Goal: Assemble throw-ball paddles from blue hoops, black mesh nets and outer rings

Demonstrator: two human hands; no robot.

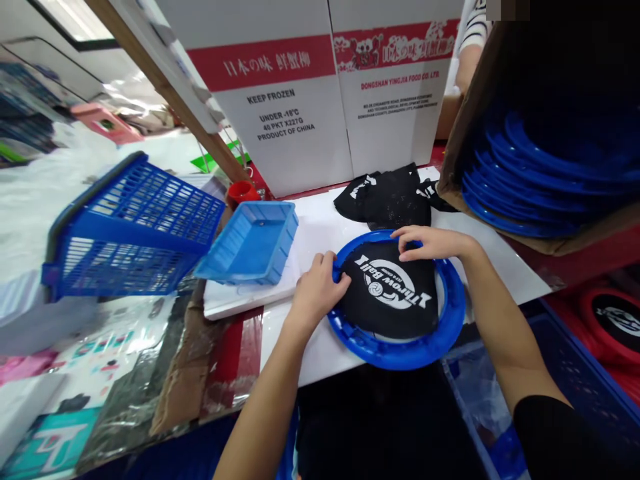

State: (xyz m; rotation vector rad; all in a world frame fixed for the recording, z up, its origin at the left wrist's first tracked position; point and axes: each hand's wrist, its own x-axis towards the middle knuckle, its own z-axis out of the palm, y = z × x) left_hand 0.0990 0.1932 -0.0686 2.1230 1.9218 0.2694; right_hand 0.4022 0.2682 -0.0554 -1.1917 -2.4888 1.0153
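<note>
A blue plastic ring (430, 343) lies flat on the white table top (320, 227) in front of me. A black round cloth (390, 297) printed "Throw Ball" lies over it. My left hand (316, 289) is closed on the ring's left rim and the cloth edge there. My right hand (431, 243) presses its fingertips on the cloth's far edge at the top of the ring.
A pile of black cloths (390, 193) lies behind the ring. A cardboard box holding a stack of blue rings (540, 180) stands at the right. A small blue tray (250, 243) and a tilted blue basket (130, 230) are on the left. White cartons (310, 87) stand behind.
</note>
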